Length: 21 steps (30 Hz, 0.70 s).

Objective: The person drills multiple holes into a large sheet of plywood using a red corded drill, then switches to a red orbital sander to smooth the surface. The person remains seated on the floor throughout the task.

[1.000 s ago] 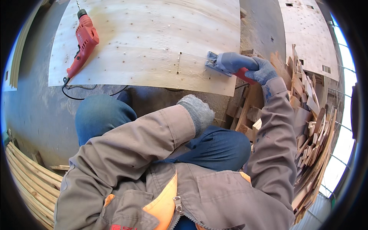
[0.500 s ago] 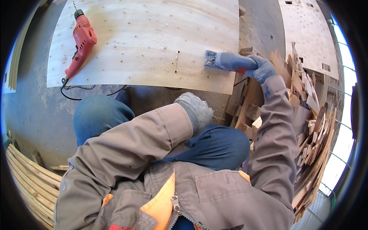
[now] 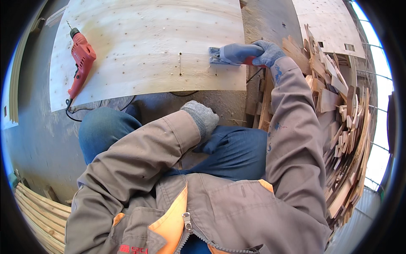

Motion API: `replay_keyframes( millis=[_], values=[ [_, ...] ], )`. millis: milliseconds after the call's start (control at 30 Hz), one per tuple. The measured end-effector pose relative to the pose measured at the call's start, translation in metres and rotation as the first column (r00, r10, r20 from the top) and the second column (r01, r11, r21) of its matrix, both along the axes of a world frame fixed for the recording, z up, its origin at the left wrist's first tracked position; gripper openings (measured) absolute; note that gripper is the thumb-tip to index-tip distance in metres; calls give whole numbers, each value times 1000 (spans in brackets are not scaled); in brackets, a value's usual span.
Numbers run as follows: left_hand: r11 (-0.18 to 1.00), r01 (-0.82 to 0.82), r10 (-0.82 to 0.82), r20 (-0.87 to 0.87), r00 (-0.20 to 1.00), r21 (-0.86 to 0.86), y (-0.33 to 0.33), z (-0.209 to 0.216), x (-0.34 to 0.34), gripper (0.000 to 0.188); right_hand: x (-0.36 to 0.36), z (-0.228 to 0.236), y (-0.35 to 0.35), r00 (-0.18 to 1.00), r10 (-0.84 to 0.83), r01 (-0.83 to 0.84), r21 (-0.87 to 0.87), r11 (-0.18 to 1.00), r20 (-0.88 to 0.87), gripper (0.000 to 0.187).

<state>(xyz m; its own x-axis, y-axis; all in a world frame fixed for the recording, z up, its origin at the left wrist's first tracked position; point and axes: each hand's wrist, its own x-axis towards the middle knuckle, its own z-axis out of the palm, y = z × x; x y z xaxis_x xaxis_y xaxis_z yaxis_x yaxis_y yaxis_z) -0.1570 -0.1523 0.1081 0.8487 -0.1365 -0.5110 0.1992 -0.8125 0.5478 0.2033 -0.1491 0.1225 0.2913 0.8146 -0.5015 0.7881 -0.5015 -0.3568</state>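
My right hand, in a grey knit glove, grips the rear of a blue-grey and red jigsaw. The jigsaw's metal shoe rests on a pale plywood sheet, near the right edge; its blade is hidden. Left of the shoe, a thin line on the sheet runs between two small drilled holes. My left hand, also gloved, is closed in a loose fist over my right thigh, just short of the sheet's near edge. No object shows in it. A red corded drill lies on the sheet's left part.
Offcuts and wood strips are heaped along my right side. Another plywood sheet with square cutouts lies at the far right. Long wooden slats are stacked at lower left. The drill's black cord hangs off the sheet's near edge.
The whole view has shifted and turned slightly, so the sheet and both hands appear further left. My right hand still holds the jigsaw at about the same place on the sheet; my left hand stays closed.
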Motion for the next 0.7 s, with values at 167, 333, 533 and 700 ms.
replay_keyframes(
  millis=[167,333,533,700],
  values=[
    [998,61,-61,11,998,-4,-19,4,1,35,9,-10,1,1000,-1,2,52,999,-26,55],
    [997,57,-54,67,996,-42,-12,8,-12,28,-9,8,8,990,128,-128,-5,992,62,51],
    [992,-97,110,155,982,-85,17,15,-11,31,-3,9,10,978,192,-195,-21,981,-85,56],
    [980,-172,193,258,946,-102,28,21,-5,36,-2,9,16,946,319,-319,13,948,-61,54]
  ],
)
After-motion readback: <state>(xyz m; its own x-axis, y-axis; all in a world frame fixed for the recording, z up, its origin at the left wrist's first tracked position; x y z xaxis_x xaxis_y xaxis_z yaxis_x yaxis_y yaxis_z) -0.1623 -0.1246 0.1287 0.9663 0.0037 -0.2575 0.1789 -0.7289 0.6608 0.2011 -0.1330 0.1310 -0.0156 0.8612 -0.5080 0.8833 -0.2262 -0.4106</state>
